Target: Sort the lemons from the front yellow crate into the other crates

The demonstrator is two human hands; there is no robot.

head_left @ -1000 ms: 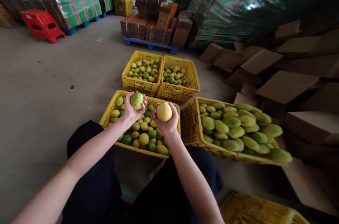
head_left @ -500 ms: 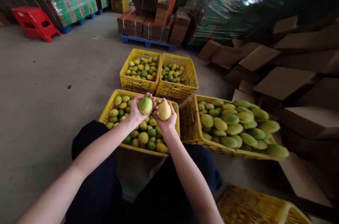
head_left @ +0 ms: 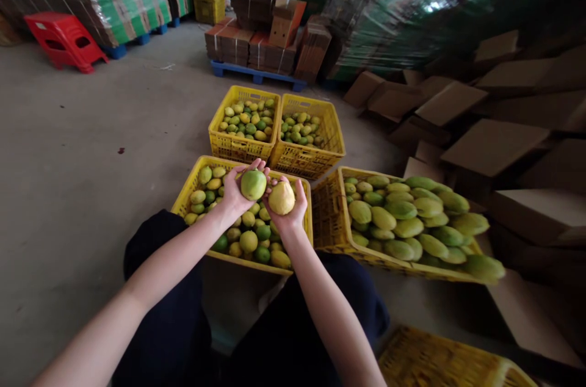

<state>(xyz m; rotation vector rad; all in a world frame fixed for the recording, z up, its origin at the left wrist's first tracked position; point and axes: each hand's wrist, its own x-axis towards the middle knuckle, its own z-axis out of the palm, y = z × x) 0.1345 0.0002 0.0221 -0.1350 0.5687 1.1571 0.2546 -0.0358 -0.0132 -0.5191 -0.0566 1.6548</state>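
Observation:
My left hand (head_left: 233, 196) cups a round green lemon (head_left: 253, 184) in its palm, with the fingers curled behind it. Close beside it, my right hand (head_left: 293, 220) holds a pale yellow lemon (head_left: 281, 198) with a narrowed top, its thumb and fingers around the sides. Both fruits are held up above a yellow plastic crate (head_left: 256, 265) standing before my knees. Green and yellow lemons (head_left: 248, 241) fill much of that crate; my hands and forearms cover part of them.
Behind stand two more yellow crates (head_left: 242, 144) with similar fruit. At right, another crate (head_left: 342, 210) is heaped with larger-looking green-yellow fruit. Cardboard boxes (head_left: 497, 146) lie along the right. A red stool (head_left: 64, 39) and a blue pallet (head_left: 256, 74) of flattened cartons stand farther back.
The yellow lemon has turned slightly in my right hand and shifted a little down. My left hand still holds the green lemon. The whole view has shifted slightly.

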